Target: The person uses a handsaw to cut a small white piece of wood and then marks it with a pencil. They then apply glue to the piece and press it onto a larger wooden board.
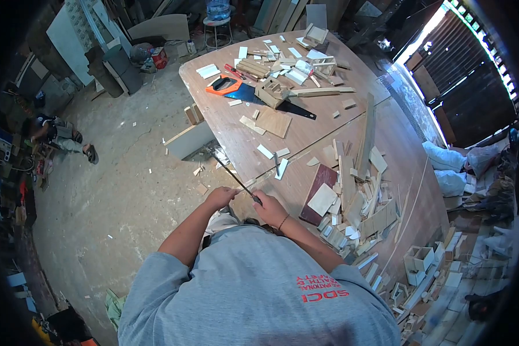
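Observation:
My right hand (270,209) is wrapped round the black handle of a long, thin, dark file (234,176). The blade slants up and to the left, past the table's near left edge. Close beside it, my left hand (221,198) is closed, its fingertips near the blade. A small pale bit shows at those fingertips, too small to name. Both hands are in front of my body, next to the wooden table (245,155). White strips (281,168) and a thin metal tool (276,164) lie on the tabletop beyond my hands.
A handsaw (259,97) with an orange handle lies farther up the table, near small wooden boxes and offcuts. Scrap wood (352,199) is heaped to the right. A board (190,140) leans beside the table's left edge. Another person (60,134) sits at the far left.

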`<state>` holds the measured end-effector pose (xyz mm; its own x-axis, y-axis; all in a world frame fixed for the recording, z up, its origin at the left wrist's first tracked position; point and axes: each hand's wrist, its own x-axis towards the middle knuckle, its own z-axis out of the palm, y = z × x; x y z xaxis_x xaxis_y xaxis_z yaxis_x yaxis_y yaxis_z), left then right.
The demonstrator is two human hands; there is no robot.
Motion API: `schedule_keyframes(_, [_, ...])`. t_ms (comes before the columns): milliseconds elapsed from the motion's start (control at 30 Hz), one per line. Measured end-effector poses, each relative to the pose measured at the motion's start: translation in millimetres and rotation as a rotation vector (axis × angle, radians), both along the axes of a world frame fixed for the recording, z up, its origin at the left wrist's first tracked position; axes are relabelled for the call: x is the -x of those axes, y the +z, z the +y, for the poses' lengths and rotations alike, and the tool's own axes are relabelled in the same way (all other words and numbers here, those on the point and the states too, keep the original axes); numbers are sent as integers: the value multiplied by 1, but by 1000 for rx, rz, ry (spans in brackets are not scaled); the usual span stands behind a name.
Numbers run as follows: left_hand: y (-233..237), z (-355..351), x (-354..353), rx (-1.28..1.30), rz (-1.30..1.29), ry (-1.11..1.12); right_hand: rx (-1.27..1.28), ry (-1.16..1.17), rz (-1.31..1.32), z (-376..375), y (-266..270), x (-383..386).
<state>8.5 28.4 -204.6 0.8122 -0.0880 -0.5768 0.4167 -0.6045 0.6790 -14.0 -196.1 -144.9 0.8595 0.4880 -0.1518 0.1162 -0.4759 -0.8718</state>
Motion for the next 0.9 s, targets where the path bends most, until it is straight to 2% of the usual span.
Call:
schedule_keyframes(100, [-12,3,-4,48,2,-19,-21,-39,-67,0,0,2])
schedule_keyframes(167, [-22,3,-6,65,-33,-44,3,-34,-18,-4,4,1])
schedule_keyframes(233, [-7,-2,-7,43,47,12,27,-30,30,-6,3,0])
schedule_keyframes(367, [2,-8,-12,6,70,-40,7,-67,5,-10,0,2])
schedule_keyframes(633, [7,-14,-15,-45,-29,-38,30,-47,-8,-13,-5,8])
schedule_keyframes(733, [2,-13,-12,70,-42,-7,16,-96,-25,-12,-6,8])
schedule_keyframes(833, [3,-12,-9,119,-92,10,-20,-271,-153,-11,-7,7])
schedule_keyframes(900, [8,-11,-8,149,-58,55,-10,-273,-93,-14,-2,7])
